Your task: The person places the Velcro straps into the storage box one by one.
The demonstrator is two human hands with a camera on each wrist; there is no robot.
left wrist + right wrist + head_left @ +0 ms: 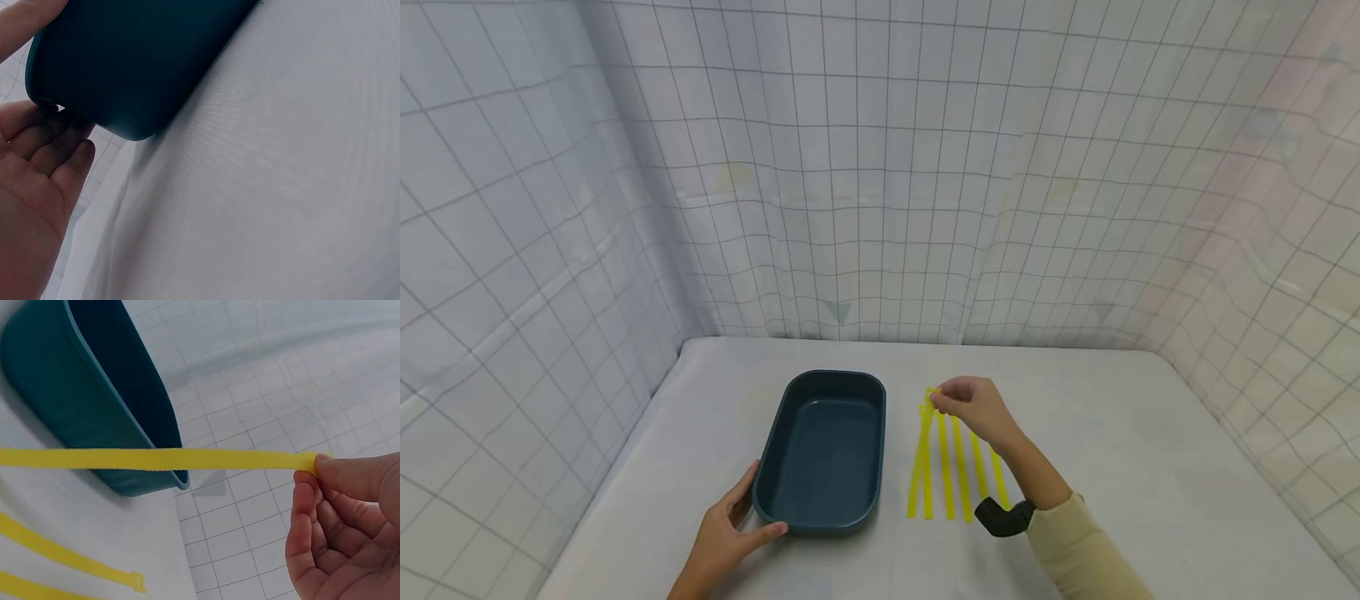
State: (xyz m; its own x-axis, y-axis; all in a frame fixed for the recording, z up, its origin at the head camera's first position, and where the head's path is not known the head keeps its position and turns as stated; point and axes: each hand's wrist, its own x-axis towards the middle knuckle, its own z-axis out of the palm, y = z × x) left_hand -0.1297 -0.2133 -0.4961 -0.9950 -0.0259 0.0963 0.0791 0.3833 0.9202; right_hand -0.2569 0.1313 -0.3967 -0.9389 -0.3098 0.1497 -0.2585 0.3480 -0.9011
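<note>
A dark teal rectangular tub stands on the table, its inside bare. My left hand grips its near left corner, thumb at the near rim and fingers against the outer left wall. To the right of the tub, my right hand pinches the far end of a yellow hook-and-loop cable tie between thumb and fingers. That tie stretches out from the fingertips, above the table at the pinched end. Several more yellow ties lie side by side under the right hand and forearm, one showing a slotted head.
A white cloth covers the table. White sheets with a dark grid hang at the back and both sides. A black band with a bulky part sits on the right wrist, by the sleeve.
</note>
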